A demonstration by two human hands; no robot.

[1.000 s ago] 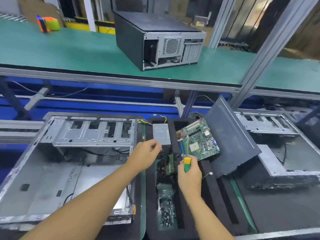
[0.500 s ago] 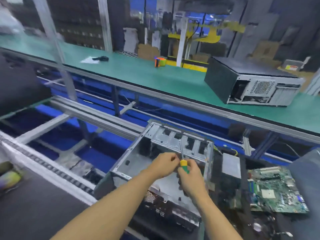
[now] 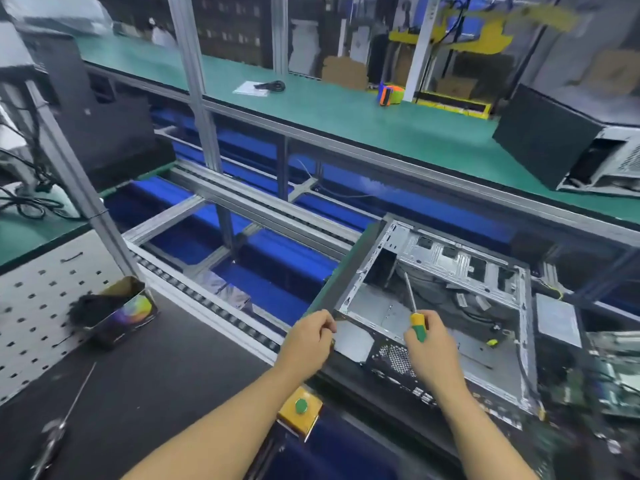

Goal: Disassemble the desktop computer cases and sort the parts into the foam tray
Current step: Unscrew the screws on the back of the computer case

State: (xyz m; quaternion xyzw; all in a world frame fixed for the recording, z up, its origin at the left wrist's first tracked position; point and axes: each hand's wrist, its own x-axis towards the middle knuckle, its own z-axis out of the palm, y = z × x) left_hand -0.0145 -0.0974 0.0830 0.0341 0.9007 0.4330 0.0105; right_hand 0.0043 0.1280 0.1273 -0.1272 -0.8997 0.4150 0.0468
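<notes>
Inspection finds the emptied desktop case (image 3: 450,306) lying open side up on the dark bench straight ahead. The right hand (image 3: 433,351) is clamping round the yellow-and-green screwdriver (image 3: 417,327), its shaft pointing into the chassis. The left hand (image 3: 308,337) is curling its fingers together at the case's near left corner, though whether on the rim or on something small cannot be told. The case is presenting as a stiff, fairly light sheet-metal shell with thin, possibly sharp edges, so it is calling for a two-handed hold on the folded corner rims rather than the perforated rear panel.
</notes>
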